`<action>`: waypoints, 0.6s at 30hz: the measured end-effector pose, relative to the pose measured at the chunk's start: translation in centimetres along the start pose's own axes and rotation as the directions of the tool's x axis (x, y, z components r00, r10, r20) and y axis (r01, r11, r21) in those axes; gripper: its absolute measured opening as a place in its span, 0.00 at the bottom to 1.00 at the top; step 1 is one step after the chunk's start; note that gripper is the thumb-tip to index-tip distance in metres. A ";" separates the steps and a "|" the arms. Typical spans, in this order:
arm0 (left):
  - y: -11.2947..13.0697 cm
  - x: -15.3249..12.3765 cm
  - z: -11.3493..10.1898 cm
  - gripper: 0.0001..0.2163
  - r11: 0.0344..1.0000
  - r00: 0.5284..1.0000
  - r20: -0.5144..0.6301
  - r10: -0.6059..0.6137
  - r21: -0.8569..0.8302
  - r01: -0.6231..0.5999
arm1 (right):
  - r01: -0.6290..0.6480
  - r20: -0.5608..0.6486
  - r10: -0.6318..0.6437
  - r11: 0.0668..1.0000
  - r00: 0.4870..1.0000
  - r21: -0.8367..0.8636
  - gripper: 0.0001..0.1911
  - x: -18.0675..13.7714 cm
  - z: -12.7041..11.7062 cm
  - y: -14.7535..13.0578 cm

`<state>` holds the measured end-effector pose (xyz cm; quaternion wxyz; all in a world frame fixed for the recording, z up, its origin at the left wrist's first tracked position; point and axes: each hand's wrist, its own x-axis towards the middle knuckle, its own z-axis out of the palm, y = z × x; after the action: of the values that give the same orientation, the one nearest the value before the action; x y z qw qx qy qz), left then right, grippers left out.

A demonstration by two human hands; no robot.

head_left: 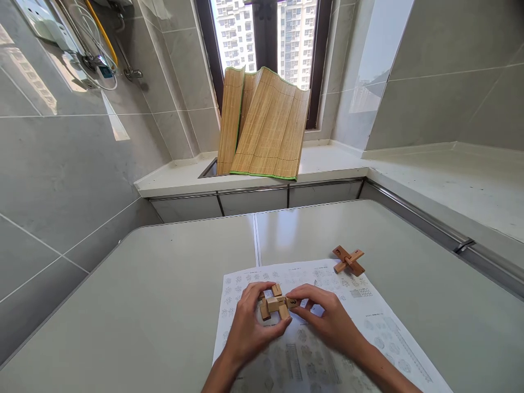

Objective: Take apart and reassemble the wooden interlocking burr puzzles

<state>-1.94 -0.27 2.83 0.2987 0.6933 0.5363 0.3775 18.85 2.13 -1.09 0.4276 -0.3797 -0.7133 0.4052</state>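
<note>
My left hand (249, 322) and my right hand (327, 319) are both closed round a small wooden interlocking puzzle (275, 305) made of several light bars, held just above a printed instruction sheet (360, 322) on the table. My right fingers pinch a bar marked with a number at the puzzle's right side. A second puzzle piece, a darker wooden cross (349, 260), lies apart at the sheet's far right corner.
The grey table (164, 284) runs up to a white ledge (327, 161) below the window. A folded bamboo mat (262, 125) leans against the window. Tiled walls stand at left and right, with pipes and a water heater (61, 33) top left.
</note>
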 end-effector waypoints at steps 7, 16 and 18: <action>-0.3 0.0 -0.1 0.24 1.000 1.000 -0.012 0.004 -0.004 -0.004 | 0.018 0.041 -0.018 1.000 0.999 0.014 0.08 -0.1 0.0 -0.2; 0.1 -0.1 -0.2 0.25 0.999 1.000 0.004 0.018 0.033 -0.018 | -0.160 0.083 0.144 0.956 0.986 0.246 0.11 0.4 -0.4 -1.0; 0.2 0.0 -0.2 0.25 0.999 1.000 0.005 0.020 0.034 -0.020 | -0.216 0.116 0.188 0.921 0.975 0.326 0.11 0.4 -0.4 -1.0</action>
<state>-2.00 -0.36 3.09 0.2845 0.7044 0.5351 0.3697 18.93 2.17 0.09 0.4122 -0.3556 -0.6077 0.5782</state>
